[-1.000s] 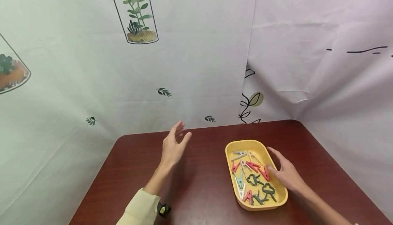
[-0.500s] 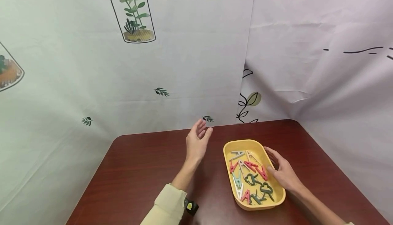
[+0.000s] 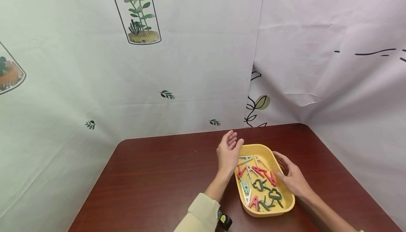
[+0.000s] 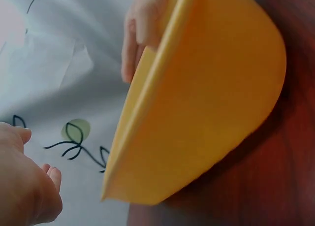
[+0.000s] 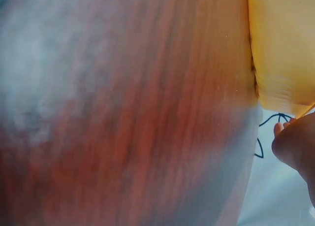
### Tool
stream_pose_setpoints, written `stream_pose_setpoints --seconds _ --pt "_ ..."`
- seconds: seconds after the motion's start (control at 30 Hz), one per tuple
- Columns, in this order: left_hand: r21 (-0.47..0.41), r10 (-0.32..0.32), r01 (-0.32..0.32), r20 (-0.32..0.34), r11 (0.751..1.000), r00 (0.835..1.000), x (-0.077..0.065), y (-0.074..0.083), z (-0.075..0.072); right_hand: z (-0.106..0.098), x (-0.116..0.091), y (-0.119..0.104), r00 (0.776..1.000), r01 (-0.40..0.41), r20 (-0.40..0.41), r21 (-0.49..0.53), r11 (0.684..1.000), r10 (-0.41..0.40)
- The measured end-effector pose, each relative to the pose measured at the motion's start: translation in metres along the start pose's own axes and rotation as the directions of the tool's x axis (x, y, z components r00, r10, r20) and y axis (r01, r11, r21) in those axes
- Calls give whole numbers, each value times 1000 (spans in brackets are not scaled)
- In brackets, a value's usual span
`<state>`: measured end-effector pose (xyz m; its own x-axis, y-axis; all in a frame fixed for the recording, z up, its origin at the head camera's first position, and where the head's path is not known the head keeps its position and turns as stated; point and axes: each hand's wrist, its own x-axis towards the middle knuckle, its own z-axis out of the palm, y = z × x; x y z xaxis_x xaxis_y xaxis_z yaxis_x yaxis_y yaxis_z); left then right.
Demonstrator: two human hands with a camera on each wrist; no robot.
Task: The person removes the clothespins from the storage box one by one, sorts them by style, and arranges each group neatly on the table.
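Observation:
A yellow plastic basket (image 3: 269, 213) stands on the table in the head view, holding several clothespins in pink-red (image 3: 259, 171), white and pale green, and several dark green clips (image 3: 274, 194). My right hand (image 3: 295, 180) grips its right side, thumb over the rim and fingers outside. My left hand (image 3: 228, 158) is at the far left corner, fingers loosely extended and holding nothing; whether it touches the rim I cannot tell. In the left wrist view the basket's outer wall (image 4: 211, 83) fills the middle, beside the left hand (image 4: 29, 181).
The dark red wooden table (image 3: 158, 182) has rounded far corners. White cloth (image 3: 196, 66) printed with plants hangs behind it and along its sides. A black wrist device (image 3: 224, 220) sits at the left sleeve (image 3: 203, 212).
My left hand has moved right across the table, up to the basket's left side. The right hand has stayed at the right rim, and the clips lie as before.

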<state>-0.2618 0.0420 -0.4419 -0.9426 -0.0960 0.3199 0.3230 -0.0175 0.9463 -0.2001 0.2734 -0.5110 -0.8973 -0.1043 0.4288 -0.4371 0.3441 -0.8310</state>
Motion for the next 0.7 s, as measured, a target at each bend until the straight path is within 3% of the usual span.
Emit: stream_pose_setpoints --seconds 0.3,0.5,0.7 --pt "-28 -56 55 -37 998 998 -19 -15 34 0 -1 -1 999 23 -29 2 1000 -23" --pt "26 -68 69 -58 997 996 -27 -23 46 1 -1 -1 999 32 -40 13 999 -32" --pt "21 -148 150 -83 988 986 -31 -29 55 1 -2 -1 999 30 -42 36 999 -28"
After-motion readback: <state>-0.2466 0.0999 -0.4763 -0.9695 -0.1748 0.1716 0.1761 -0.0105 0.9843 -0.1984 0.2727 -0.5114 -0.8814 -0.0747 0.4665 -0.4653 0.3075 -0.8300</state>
